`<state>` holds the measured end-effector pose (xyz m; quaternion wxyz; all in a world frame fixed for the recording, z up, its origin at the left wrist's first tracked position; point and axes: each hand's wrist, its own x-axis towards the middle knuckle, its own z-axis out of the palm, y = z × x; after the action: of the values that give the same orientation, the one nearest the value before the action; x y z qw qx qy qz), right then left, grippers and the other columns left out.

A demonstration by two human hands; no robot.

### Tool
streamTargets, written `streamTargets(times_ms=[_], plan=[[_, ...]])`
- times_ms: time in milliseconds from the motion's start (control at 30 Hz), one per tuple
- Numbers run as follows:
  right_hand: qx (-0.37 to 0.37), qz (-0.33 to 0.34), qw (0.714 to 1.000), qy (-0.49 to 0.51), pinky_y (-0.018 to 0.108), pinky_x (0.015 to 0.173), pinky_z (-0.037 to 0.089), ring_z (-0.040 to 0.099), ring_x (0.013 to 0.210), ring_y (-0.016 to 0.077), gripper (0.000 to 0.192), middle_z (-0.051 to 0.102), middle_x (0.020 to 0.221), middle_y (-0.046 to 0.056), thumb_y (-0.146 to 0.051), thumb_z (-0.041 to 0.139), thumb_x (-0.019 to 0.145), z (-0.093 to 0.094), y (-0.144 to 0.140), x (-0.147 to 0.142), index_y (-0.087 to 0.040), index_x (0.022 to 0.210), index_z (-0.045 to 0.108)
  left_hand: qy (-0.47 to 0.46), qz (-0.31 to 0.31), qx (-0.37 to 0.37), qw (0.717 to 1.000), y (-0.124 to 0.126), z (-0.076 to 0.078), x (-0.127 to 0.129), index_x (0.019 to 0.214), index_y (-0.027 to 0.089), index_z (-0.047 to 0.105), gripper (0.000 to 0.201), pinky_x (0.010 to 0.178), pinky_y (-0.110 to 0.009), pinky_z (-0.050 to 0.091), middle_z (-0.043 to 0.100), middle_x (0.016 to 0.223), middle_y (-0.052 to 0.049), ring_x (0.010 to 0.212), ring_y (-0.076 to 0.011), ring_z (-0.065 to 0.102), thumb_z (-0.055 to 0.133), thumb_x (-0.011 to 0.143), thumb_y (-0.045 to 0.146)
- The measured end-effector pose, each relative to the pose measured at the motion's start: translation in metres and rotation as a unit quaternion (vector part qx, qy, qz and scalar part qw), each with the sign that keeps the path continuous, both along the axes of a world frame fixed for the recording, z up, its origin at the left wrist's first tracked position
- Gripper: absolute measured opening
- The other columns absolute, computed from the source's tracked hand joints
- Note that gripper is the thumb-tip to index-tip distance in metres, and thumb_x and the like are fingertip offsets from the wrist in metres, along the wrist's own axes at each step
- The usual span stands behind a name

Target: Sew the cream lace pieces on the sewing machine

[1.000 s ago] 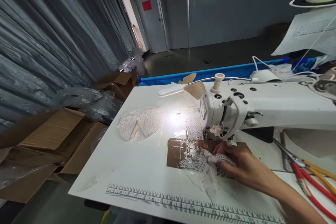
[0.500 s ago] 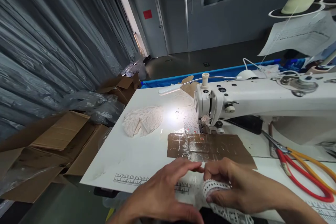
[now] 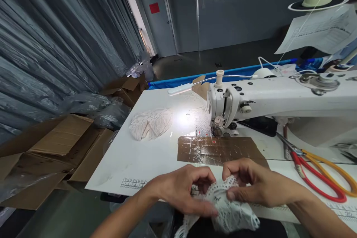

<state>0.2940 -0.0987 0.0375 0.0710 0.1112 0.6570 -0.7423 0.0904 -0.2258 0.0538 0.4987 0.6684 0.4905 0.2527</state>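
Your left hand (image 3: 181,189) and right hand (image 3: 251,184) both pinch the white lace piece (image 3: 223,208) at the near edge of the bench (image 3: 156,156), fingers pressed together on the fabric. The two grips sit close together, with the lace bunched between them and its loose end hanging below, over the bench edge. Judged from that hold, the piece is being gathered or straightened clear of the machine, where both hands have room.

Just beyond your grip lies a brown taped patch (image 3: 217,150) on the bench top, and past it the needle end of the white sewing machine (image 3: 223,108), lit by its gooseneck lamp (image 3: 181,89) (the glare washes out the surface there). Beyond the left grip, well apart, rests a second heap of lace (image 3: 150,124). Beyond the right grip lie scissors (image 3: 318,173) with red and orange handles. A printed ruler strip (image 3: 134,183) runs along the bench edge beside your left wrist.

Off the bench on the left-hand side stand open cardboard boxes (image 3: 55,145) against a grey plastic curtain (image 3: 55,44); a grey wall and door (image 3: 181,11) close the far side.
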Motion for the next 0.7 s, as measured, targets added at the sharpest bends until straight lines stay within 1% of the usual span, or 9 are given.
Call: streamTargets(times_ms=[100, 167, 300, 367, 433, 500, 567, 633, 700], plan=[[0.004, -0.034, 0.999, 0.005, 0.017, 0.048, 0.028, 0.037, 0.055, 0.0051, 0.032, 0.046, 0.063, -0.005, -0.043, 0.071, 0.08, -0.01, 0.006, -0.007, -0.015, 0.085, 0.054, 0.025, 0.008, -0.014, 1.0, 0.018, -0.005, -0.005, 0.096, 0.016, 0.06, 0.028, 0.059, -0.02, 0.038, 0.054, 0.071, 0.003, 0.063, -0.0082, 0.046, 0.069, 0.079, 0.037], [0.008, -0.045, 0.999, -0.007, 0.017, 0.048, 0.026, 0.035, 0.054, 0.0049, 0.033, 0.043, 0.062, -0.006, -0.043, 0.072, 0.079, -0.015, 0.009, -0.004, -0.015, 0.086, 0.055, 0.026, 0.002, -0.002, 1.0, 0.028, -0.01, -0.009, 0.093, 0.016, 0.063, 0.02, 0.062, -0.021, 0.04, 0.058, 0.075, 0.001, 0.067, -0.0091, 0.05, 0.064, 0.084, 0.034], [0.002, -0.053, 0.999, -0.006, 0.018, 0.049, 0.027, 0.035, 0.056, 0.0055, 0.032, 0.046, 0.065, -0.005, -0.042, 0.073, 0.079, -0.022, 0.016, 0.004, -0.015, 0.084, 0.056, -0.038, 0.01, 0.042, 0.998, 0.036, -0.017, -0.013, 0.083, 0.014, 0.061, 0.016, 0.077, -0.026, 0.047, 0.063, 0.093, -0.005, 0.082, -0.0132, 0.057, 0.068, 0.079, 0.028], [0.006, -0.057, 0.998, 0.006, 0.019, 0.053, 0.03, 0.037, 0.06, 0.0066, 0.031, 0.047, 0.069, -0.003, -0.042, 0.071, 0.081, -0.023, 0.018, 0.005, -0.015, 0.083, 0.056, -0.061, 0.013, 0.029, 0.998, 0.036, -0.018, -0.012, 0.078, 0.014, 0.058, 0.02, 0.073, -0.026, 0.047, 0.062, 0.087, -0.004, 0.077, -0.0122, 0.056, 0.072, 0.076, 0.029], [0.015, -0.068, 0.997, 0.012, 0.02, 0.057, 0.033, 0.039, 0.065, 0.0079, 0.031, 0.047, 0.072, -0.002, -0.042, 0.07, 0.081, -0.024, 0.019, 0.004, -0.015, 0.081, 0.055, -0.076, 0.018, -0.014, 0.997, 0.034, -0.018, -0.014, 0.078, 0.015, 0.056, 0.022, 0.064, -0.023, 0.044, 0.058, 0.077, -0.001, 0.067, -0.0092, 0.051, 0.071, 0.077, 0.031], [0.02, -0.089, 0.996, 0.004, 0.021, 0.058, 0.033, 0.039, 0.065, 0.0082, 0.033, 0.047, 0.072, -0.002, -0.044, 0.069, 0.081, -0.027, 0.02, 0.002, -0.015, 0.08, 0.054, -0.083, 0.021, -0.054, 0.995, 0.031, -0.017, -0.018, 0.083, 0.015, 0.055, 0.023, 0.058, -0.02, 0.041, 0.054, 0.072, 0.001, 0.062, -0.0071, 0.046, 0.07, 0.079, 0.032], [0.022, -0.114, 0.993, -0.015, 0.021, 0.055, 0.032, 0.04, 0.062, 0.0081, 0.035, 0.049, 0.073, -0.002, -0.047, 0.068, 0.081, -0.032, 0.024, 0.0, -0.015, 0.084, 0.054, -0.076, 0.021, -0.067, 0.995, 0.031, -0.017, -0.027, 0.091, 0.015, 0.056, 0.025, 0.054, -0.019, 0.037, 0.052, 0.072, 0.002, 0.06, -0.0063, 0.043, 0.07, 0.08, 0.032], [0.056, -0.146, 0.987, -0.035, 0.021, 0.052, 0.031, 0.039, 0.059, 0.0081, 0.039, 0.049, 0.071, -0.002, -0.052, 0.065, 0.081, -0.039, 0.032, -0.001, -0.015, 0.087, 0.053, -0.053, 0.031, -0.058, 0.996, 0.034, -0.018, -0.039, 0.1, 0.015, 0.057, 0.03, 0.054, -0.018, 0.037, 0.051, 0.075, 0.002, 0.062, -0.0067, 0.044, 0.069, 0.08, 0.033], [0.146, -0.188, 0.97, -0.056, 0.021, 0.049, 0.027, 0.037, 0.056, 0.0082, 0.04, 0.045, 0.065, -0.003, -0.056, 0.06, 0.083, -0.044, 0.042, -0.001, -0.016, 0.083, 0.053, -0.007, 0.066, -0.034, 0.997, 0.037, -0.021, -0.051, 0.106, 0.016, 0.057, 0.032, 0.055, -0.019, 0.038, 0.052, 0.078, 0.001, 0.065, -0.0077, 0.046, 0.067, 0.083, 0.035]])
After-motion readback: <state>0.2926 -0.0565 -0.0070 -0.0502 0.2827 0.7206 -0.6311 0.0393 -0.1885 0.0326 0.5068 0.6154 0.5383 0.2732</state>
